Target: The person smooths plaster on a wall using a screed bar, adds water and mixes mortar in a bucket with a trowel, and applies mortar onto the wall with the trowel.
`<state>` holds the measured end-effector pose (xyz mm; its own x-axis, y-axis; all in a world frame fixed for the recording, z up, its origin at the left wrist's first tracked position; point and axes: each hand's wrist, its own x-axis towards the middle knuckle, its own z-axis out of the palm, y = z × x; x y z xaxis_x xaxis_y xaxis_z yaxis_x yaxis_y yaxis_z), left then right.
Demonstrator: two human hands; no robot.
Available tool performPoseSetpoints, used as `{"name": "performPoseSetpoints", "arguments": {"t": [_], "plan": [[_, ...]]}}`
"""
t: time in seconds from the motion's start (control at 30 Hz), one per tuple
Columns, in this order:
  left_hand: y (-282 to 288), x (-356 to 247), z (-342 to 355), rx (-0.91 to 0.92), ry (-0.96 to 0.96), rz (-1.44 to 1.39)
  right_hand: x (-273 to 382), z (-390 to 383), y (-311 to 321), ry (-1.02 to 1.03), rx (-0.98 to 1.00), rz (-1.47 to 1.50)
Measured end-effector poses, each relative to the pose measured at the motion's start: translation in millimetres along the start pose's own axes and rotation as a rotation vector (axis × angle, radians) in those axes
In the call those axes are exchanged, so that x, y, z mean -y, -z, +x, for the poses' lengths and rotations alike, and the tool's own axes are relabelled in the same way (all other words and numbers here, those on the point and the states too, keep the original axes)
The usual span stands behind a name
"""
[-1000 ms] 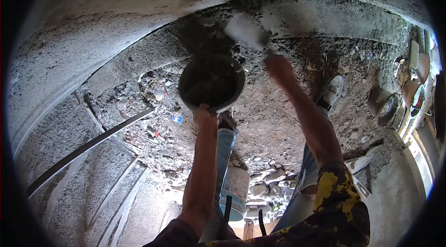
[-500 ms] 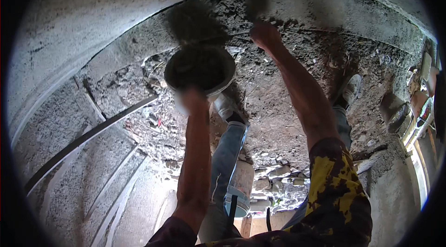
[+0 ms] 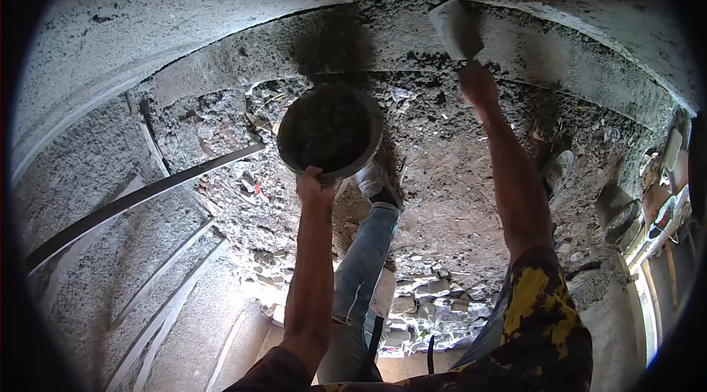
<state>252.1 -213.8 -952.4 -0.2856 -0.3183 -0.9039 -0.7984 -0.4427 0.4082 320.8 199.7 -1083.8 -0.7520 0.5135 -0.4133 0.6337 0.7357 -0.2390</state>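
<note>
Pressing the trowel (image 3: pixel 456 27) gripped in my right hand (image 3: pixel 477 86) against the wall (image 3: pixel 221 16), my left hand (image 3: pixel 315 187) clutching the mortar pan (image 3: pixel 329 130) below; next needs a reload.

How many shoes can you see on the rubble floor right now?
2. One pale shoe sits just below the mortar pan held by the left hand; the other shoe lies right of the right forearm, partly hidden behind it.
</note>
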Motion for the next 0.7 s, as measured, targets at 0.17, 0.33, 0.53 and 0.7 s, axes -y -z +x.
{"name": "performPoseSetpoints", "arguments": {"t": [0.17, 0.33, 0.53, 0.7], "plan": [[19.3, -30.6, -5.7, 0.042, -0.884, 1.612, 75.3, 1.1, 6.8, 0.320, 0.124, -0.292], [35.3, -73.0, 60.6, -0.077, -0.722, 1.588, 172.3, 4.7, -39.4, 0.540, -0.054, -0.188], [-44.2, -99.6, 84.5, -0.294, -0.026, 0.287, 273.5, -12.4, -16.1, 0.458, 0.249, 0.204], [42.8, -104.7, 89.9, 0.010, -0.727, 0.883, 274.9, -111.9, 13.8, 0.369, 0.154, 0.438]]}}
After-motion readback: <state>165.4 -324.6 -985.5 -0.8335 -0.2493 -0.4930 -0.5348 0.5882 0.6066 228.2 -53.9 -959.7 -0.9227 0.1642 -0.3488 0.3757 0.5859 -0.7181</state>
